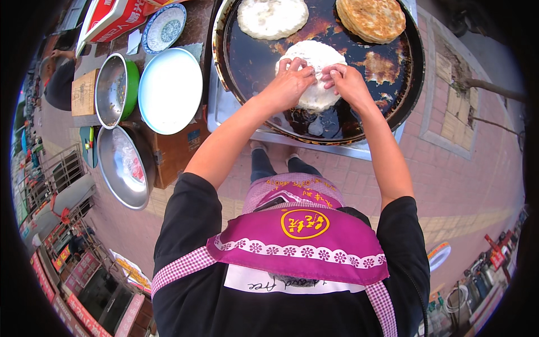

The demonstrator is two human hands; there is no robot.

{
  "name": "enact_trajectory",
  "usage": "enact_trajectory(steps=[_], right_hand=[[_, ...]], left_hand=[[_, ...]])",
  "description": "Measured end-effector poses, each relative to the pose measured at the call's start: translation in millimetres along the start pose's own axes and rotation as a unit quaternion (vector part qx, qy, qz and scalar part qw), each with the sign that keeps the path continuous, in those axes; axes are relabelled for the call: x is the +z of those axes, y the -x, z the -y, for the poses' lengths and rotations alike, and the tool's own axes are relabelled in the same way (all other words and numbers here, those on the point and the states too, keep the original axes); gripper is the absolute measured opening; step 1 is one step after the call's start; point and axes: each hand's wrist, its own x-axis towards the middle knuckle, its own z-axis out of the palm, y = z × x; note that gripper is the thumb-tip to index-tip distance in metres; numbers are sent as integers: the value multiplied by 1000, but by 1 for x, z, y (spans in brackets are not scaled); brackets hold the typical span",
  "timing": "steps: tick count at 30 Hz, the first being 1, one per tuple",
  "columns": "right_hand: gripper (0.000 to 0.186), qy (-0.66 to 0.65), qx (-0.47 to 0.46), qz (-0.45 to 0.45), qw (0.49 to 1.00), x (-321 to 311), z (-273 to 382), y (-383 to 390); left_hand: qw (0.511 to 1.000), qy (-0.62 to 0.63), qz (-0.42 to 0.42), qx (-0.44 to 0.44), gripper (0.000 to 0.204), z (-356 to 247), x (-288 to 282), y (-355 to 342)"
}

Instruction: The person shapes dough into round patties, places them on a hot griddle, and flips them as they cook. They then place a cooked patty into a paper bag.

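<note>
A round of pale raw flatbread dough (317,104) lies on the near middle of a large, dark, oily griddle pan (269,73). My left hand (293,84) rests on its left part, fingers bent and slightly apart, with the tips against the dough. At its upper right, my right hand (345,84) has its fingertips drawn together on the dough surface. Another pale flatbread (273,18) sits at the pan's far left. A browned flatbread stack (371,20) is at the far right.
On the left table stand a white basin (170,91), a green-sided steel bowl (115,92), a patterned bowl (164,29) and a red-and-white box (115,19). A steel basin (124,168) holding a plastic bag is nearer. A tree trunk (494,90) rises from the pavement at right.
</note>
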Motion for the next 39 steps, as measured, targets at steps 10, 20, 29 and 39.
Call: enact_trajectory(steps=[10, 20, 29, 39], right_hand=[[18, 183, -87, 83, 976, -4, -11, 21], [21, 196, -48, -4, 979, -9, -9, 1], [25, 27, -1, 17, 1000, 3, -8, -1], [21, 136, -101, 27, 985, -9, -8, -2]], left_hand=[[998, -65, -16, -8, 28, -3, 3, -12], [991, -57, -123, 13, 20, -5, -1, -6], [998, -50, -5, -24, 45, -10, -3, 7], [997, -41, -54, -47, 50, -13, 3, 17]])
